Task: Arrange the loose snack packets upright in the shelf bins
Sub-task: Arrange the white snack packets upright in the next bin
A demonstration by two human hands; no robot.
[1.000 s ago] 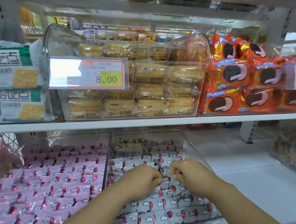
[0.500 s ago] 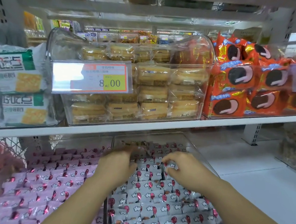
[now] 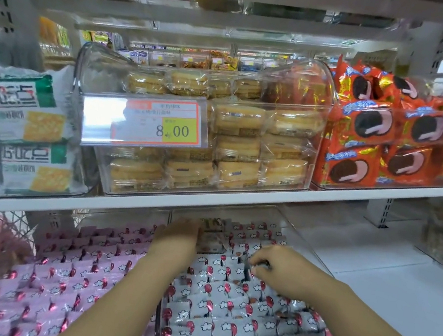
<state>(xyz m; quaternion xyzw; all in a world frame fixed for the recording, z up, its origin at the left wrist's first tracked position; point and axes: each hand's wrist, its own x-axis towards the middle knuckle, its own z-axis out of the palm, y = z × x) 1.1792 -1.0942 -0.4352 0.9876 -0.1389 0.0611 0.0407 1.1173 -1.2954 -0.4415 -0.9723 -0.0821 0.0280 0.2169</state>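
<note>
A clear bin point(image 3: 307, 245) on the lower shelf holds rows of upright white snack packets point(image 3: 225, 309) printed with red balloons. At its back lie a few loose, tilted packets point(image 3: 212, 238). My left hand point(image 3: 175, 237) reaches to the back left of the bin, its fingertips against those loose packets; their curl is hidden. My right hand point(image 3: 278, 267) hovers over the middle rows with curled fingers, pinching the top edge of one packet point(image 3: 250, 267).
A second bin of pink packets point(image 3: 69, 274) sits to the left. The shelf board point(image 3: 238, 203) runs just above my hands, carrying a lidded bin of cakes point(image 3: 233, 140) and orange biscuit packs point(image 3: 375, 150). Bare white shelf point(image 3: 382, 292) lies to the right.
My left hand moved from the middle of the bin to its back left, onto the loose packets. My right hand shifted slightly right and stays over the middle rows.
</note>
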